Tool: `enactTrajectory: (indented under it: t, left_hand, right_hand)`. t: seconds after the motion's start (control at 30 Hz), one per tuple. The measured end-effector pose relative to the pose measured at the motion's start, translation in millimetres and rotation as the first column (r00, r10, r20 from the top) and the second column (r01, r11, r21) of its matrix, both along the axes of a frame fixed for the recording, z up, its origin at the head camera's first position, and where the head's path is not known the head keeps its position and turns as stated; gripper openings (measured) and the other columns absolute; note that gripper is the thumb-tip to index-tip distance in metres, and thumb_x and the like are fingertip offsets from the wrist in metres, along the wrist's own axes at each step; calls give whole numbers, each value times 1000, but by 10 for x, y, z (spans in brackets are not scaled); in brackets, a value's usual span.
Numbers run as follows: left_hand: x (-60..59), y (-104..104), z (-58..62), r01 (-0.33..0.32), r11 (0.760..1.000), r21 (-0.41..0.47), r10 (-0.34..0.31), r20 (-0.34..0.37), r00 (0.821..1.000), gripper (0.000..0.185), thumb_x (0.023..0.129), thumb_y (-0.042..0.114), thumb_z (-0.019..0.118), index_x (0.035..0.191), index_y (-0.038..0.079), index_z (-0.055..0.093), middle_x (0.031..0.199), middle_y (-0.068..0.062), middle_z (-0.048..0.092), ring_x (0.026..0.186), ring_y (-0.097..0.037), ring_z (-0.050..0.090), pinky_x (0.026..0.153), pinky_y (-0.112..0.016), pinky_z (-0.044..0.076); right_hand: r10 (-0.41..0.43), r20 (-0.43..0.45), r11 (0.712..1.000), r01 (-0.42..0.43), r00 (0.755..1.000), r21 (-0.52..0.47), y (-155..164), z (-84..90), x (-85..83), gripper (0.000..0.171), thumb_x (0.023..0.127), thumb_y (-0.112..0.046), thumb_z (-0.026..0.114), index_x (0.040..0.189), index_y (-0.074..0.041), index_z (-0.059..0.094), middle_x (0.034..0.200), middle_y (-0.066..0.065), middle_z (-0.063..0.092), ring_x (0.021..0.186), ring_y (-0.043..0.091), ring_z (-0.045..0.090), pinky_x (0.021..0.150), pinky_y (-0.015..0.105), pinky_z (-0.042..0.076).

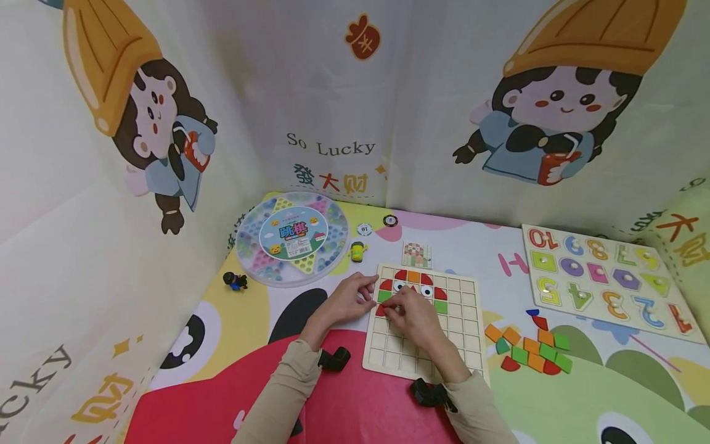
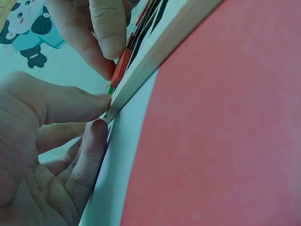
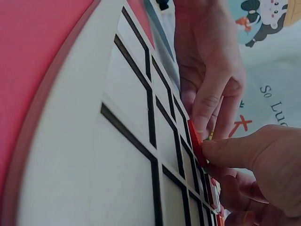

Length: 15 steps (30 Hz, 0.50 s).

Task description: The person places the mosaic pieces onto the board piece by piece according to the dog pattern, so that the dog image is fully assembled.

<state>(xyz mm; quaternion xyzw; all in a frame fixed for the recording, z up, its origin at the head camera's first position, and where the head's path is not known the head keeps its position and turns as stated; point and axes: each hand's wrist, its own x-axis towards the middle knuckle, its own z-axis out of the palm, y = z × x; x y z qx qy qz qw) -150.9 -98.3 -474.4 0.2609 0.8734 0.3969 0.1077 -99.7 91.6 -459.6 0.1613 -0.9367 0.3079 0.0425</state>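
Observation:
A wooden grid board (image 1: 460, 333) lies on the table with red, green, orange and eye pieces in its upper rows. My left hand (image 1: 349, 299) pinches its left edge, the thumb (image 2: 77, 103) on top and a finger against the side. At that edge my right hand (image 1: 413, 317) holds a red piece (image 3: 195, 141) between thumb and fingers, over a cell just below a green square (image 1: 384, 296). Part of the pattern is hidden behind the right hand. Beyond the board lies a small picture card (image 1: 417, 254).
Loose coloured pieces (image 1: 532, 353) lie right of the board, below a wooden number puzzle (image 1: 521, 246). A round Chinese checkers set (image 1: 294, 231) stands at the back left. Around it are a dark figurine (image 1: 235, 281), a yellow-green toy (image 1: 357, 251) and two round chips (image 1: 391, 221).

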Motion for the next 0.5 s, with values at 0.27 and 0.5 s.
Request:
enactTrajectory:
  t: [0.27, 0.5]
  left_hand:
    - [-4, -6, -1, 4, 1000, 27, -4, 11, 1000, 56, 88, 5, 71, 140, -2, 52, 97, -2, 54, 85, -11, 57, 76, -19, 52]
    - [2, -9, 10, -2, 1000, 31, 2, 16, 1000, 56, 88, 4, 71, 140, -2, 52, 97, -2, 54, 86, -12, 57, 76, -19, 52]
  right_hand:
    - [31, 5, 999, -31, 1000, 44, -13, 5, -13, 11, 80, -15, 82, 92, -14, 81, 82, -2, 57, 66, 8, 47, 55, 24, 40]
    - [37, 9, 998, -37, 999, 42, -29, 17, -27, 11, 79, -15, 83, 90, -14, 81, 84, -3, 59, 68, 8, 50, 57, 24, 42]
